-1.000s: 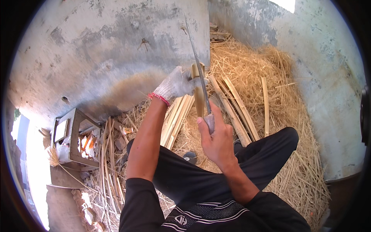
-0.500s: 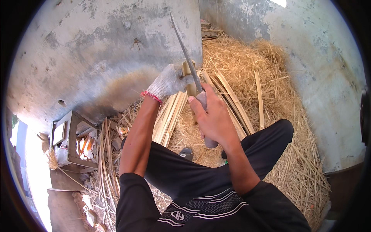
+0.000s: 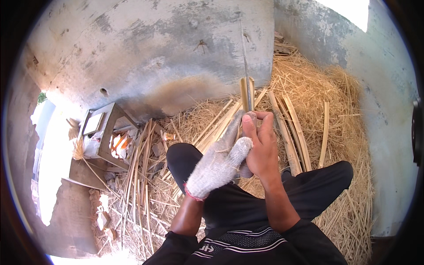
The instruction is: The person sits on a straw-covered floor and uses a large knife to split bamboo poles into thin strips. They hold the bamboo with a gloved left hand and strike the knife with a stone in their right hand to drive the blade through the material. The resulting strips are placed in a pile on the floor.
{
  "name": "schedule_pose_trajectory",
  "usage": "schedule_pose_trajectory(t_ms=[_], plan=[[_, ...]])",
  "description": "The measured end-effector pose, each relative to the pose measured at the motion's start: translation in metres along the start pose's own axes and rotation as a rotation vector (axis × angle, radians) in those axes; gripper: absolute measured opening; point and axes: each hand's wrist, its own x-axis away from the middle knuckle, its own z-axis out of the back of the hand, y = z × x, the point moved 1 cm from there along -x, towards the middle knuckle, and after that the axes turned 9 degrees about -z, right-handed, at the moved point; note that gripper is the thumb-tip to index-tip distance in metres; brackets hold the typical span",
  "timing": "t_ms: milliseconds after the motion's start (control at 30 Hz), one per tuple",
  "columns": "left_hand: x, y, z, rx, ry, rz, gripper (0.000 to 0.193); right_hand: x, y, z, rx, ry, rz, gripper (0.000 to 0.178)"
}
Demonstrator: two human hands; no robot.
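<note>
Both my hands meet in front of my crossed legs. My right hand (image 3: 263, 148) is closed round the handle of a long knife, whose narrow blade (image 3: 245, 57) points away from me, nearly upright in the view. Just left of it, my left hand (image 3: 218, 165), in a whitish knit glove with a red cuff, presses against the right hand. A short split bamboo piece (image 3: 244, 95) shows past the fingertips, on both sides of the blade. Its lower end is hidden by the hands; the left fingers appear closed round it. Whether the blade is in the bamboo, I cannot tell.
Split bamboo strips (image 3: 287, 132) lie ahead on a wide bed of straw (image 3: 318, 88), with one strip (image 3: 324, 132) apart at right. Thin sticks (image 3: 137, 176) lie at left beside a wooden frame box (image 3: 104, 132). Worn grey walls (image 3: 176, 44) stand close ahead and right.
My gloved hand has come down and in against my right hand, from above the grip to beside it. The blade now stands straighter, lined up with the bamboo. The view has shifted left.
</note>
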Motion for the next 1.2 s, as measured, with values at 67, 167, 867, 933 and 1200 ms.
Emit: schedule_pose_trajectory(t_ms=[67,167,867,933,1200], plan=[[0.005,-0.008,-0.008,0.04,0.083,0.12,0.055,-0.001,0.004,0.002,0.124,0.07,0.05,0.045],[0.009,-0.011,-0.011,0.113,0.148,0.195,0.047,0.005,-0.004,0.003,0.05,0.057,-0.035,0.043],[0.026,-0.025,-0.034,-0.194,0.222,0.224,0.067,-0.052,0.063,0.034,-0.204,0.282,0.495,0.014],[0.025,-0.021,-0.035,-0.142,0.25,0.272,0.069,-0.099,0.111,0.07,0.087,0.255,0.231,0.019],[0.032,-0.016,-0.035,0.11,0.419,0.355,0.062,-0.173,0.405,0.08,1.161,-0.234,-0.426,0.092]])
